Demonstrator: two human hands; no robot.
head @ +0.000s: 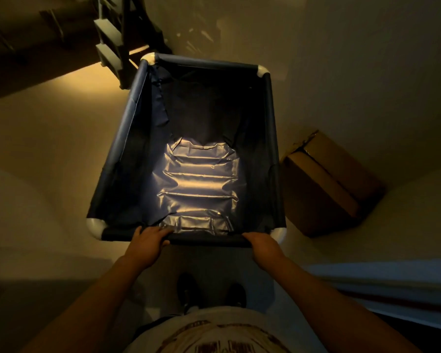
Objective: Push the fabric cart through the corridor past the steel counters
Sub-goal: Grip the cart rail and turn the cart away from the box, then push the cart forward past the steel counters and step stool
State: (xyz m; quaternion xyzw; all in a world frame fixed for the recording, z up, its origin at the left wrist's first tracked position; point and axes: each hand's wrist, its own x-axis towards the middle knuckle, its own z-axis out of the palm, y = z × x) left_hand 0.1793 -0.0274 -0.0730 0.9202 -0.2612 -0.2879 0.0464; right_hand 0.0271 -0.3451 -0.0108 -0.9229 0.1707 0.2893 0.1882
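Note:
The fabric cart (274, 138) fills the middle of the head view: dark blue cloth slung on a tube frame with white corner joints, empty inside, its shiny bottom catching the light. My left hand (148, 242) grips the near top rail left of centre. My right hand (261, 244) grips the same rail towards the right corner. Both arms reach forward from my body, and my shoes show on the floor below the rail.
A brown cardboard box (326, 184) sits on the floor close to the cart's right side. A pale step-like rack (112, 44) stands by the cart's far left corner. A low light-coloured ledge (392, 281) runs at my right. The floor is dim.

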